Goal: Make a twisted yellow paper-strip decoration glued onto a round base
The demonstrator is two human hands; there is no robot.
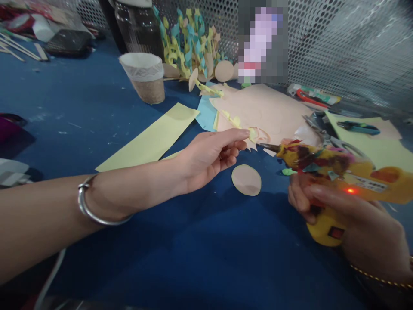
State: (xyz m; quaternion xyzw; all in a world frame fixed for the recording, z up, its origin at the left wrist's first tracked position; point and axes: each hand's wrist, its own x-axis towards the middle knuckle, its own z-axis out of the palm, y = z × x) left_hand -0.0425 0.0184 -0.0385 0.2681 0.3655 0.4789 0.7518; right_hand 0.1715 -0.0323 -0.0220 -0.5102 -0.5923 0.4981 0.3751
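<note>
In the middle of the head view, my left hand (214,155) pinches a small yellow paper piece (253,136) between thumb and fingers. My right hand (348,215) is wrapped round the handle of a yellow hot glue gun (371,181), whose red light glows. The gun's metal nozzle (270,147) points left, close to the yellow piece; whether they touch I cannot tell. Below my left fingertips, a pale paper disc (246,180) lies flat on the blue table (206,254). Large pink paper sheets (264,112) lie behind the hands.
A yellow paper strip (151,135) lies left of the sheets. Behind it stand a paper-topped cup (143,82), a dark jar (140,34) and a cluster of yellow and blue paper curls (190,43). Blue-handled cutters (359,127) and scissors (338,144) lie to the right.
</note>
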